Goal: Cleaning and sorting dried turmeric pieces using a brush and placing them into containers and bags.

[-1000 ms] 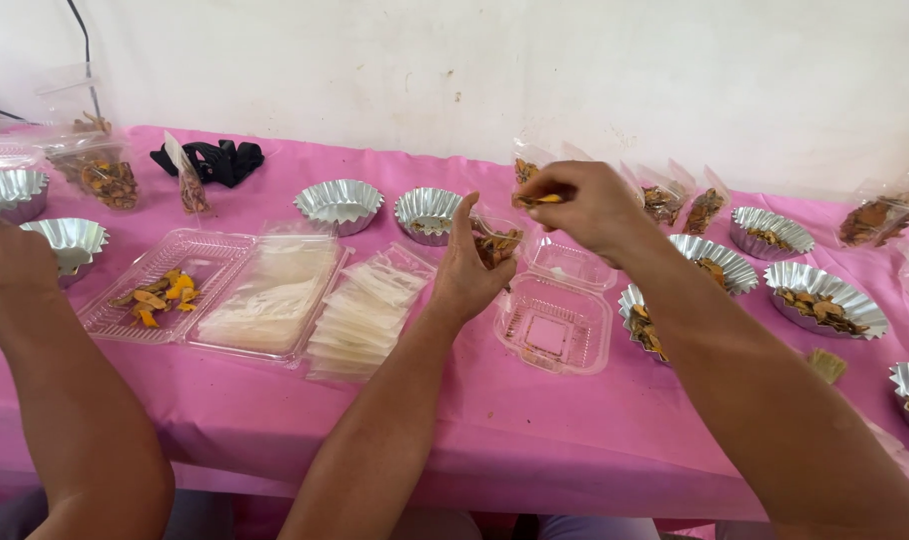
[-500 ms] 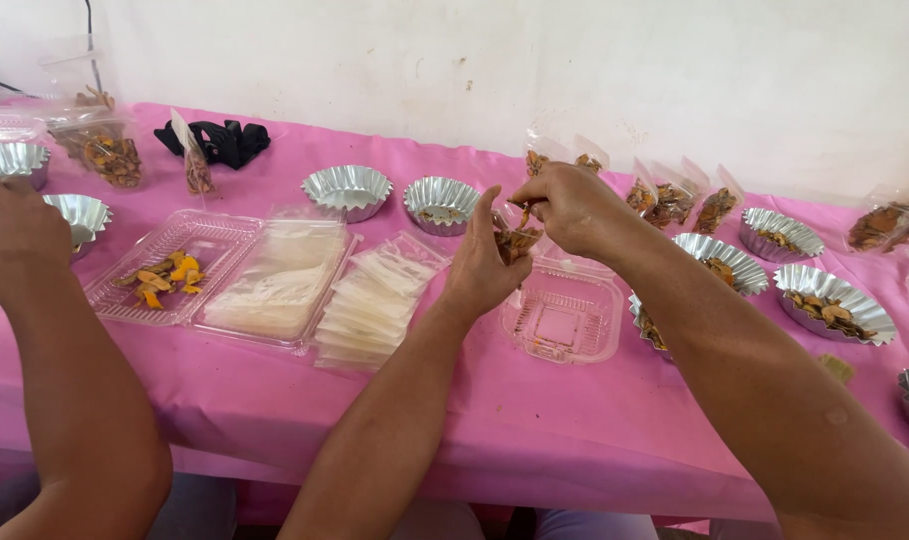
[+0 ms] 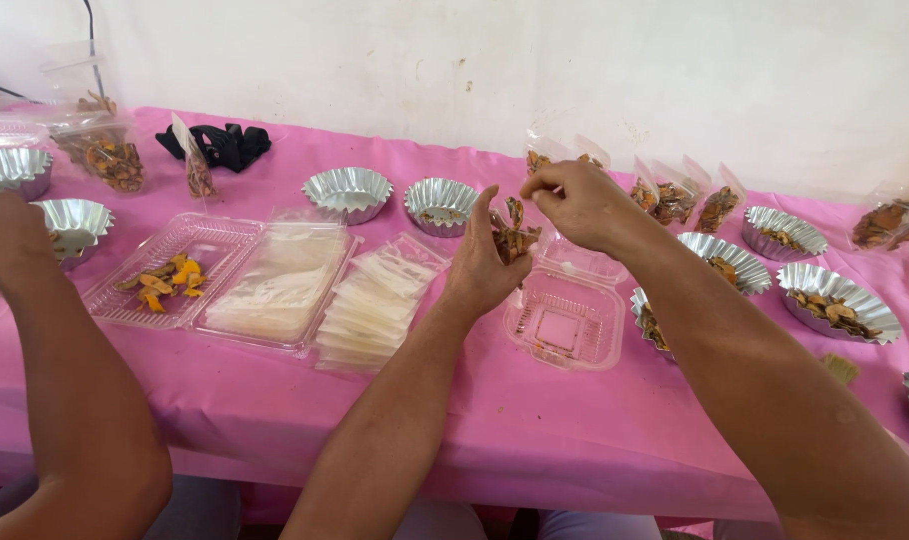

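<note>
Left hand (image 3: 485, 265) cups a clump of brown dried pieces (image 3: 513, 238) over the open clear container (image 3: 565, 320), so crumbs drop in. Right hand (image 3: 575, 205) pinches narrow at the clump's top, just beside the foil cups (image 3: 440, 205).

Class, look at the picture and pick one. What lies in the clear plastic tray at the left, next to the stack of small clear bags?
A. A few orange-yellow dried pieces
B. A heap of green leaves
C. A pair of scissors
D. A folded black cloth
A: the clear tray holds a few orange-yellow dried pieces, and the stack of small clear bags lies farther right on the pink tablecloth.
</note>
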